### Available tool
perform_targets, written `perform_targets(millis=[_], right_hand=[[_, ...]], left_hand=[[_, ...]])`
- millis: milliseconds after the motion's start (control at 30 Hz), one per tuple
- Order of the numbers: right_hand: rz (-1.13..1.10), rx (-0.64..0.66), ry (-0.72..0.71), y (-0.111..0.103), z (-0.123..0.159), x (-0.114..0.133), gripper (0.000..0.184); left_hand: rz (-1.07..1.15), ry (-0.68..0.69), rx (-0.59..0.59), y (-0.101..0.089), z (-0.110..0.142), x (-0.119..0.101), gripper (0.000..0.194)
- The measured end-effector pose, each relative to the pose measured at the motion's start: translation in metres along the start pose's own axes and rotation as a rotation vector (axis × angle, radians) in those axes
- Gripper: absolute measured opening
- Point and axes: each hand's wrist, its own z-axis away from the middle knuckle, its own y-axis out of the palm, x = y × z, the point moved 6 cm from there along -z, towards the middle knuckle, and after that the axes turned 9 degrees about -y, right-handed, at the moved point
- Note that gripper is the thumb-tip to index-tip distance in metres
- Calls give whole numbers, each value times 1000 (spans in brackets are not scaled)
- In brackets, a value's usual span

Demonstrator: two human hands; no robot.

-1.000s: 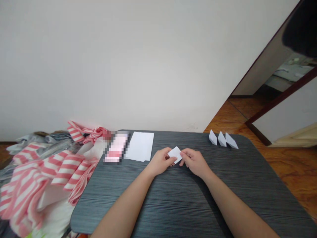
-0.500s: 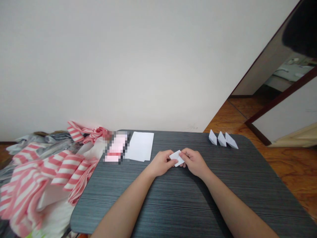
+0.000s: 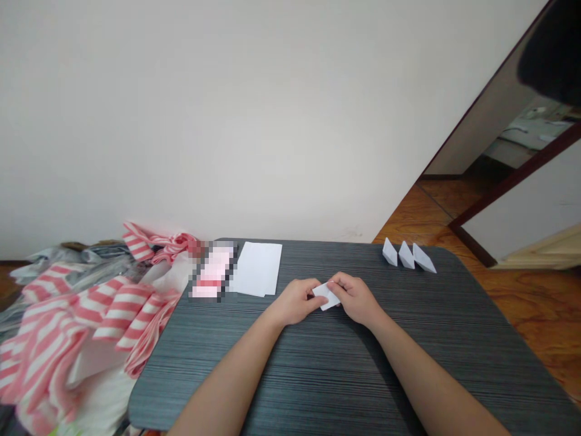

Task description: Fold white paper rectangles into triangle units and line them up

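Note:
A small white folded paper (image 3: 325, 297) lies pinched between both my hands just above the dark striped table (image 3: 318, 369), near its middle. My left hand (image 3: 297, 301) grips the paper's left side with curled fingers. My right hand (image 3: 358, 298) holds its right side, fingers bent over the top. Most of the paper is hidden by my fingers.
A stack of white sheets (image 3: 258, 267) lies at the table's back, beside a blurred pink item (image 3: 212, 272). Three folded white paper pieces (image 3: 408, 255) stand in a row at the back right. Red-and-white striped cloth (image 3: 86, 327) is heaped at the left. Wooden floor (image 3: 535, 303) lies right.
The paper has been folded smaller and lowered between my hands; my fingers have closed over more of it. My hands stay in the same place.

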Motion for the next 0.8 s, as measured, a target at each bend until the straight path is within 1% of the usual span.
perform_targets(millis=[433, 533, 667, 800], right_hand=[[46, -32, -45, -2, -2, 5, 25], [-21, -22, 5, 1, -1, -1, 23], [-173, 62, 93, 9, 3, -10, 23], [-173, 72, 116, 11, 5, -11, 24]], left_hand=[[30, -22, 4, 1, 1, 1, 20], [57, -37, -13, 0, 0, 2, 20], [107, -65, -46, -2, -1, 6, 21], [106, -72, -57, -1, -1, 8, 22]])
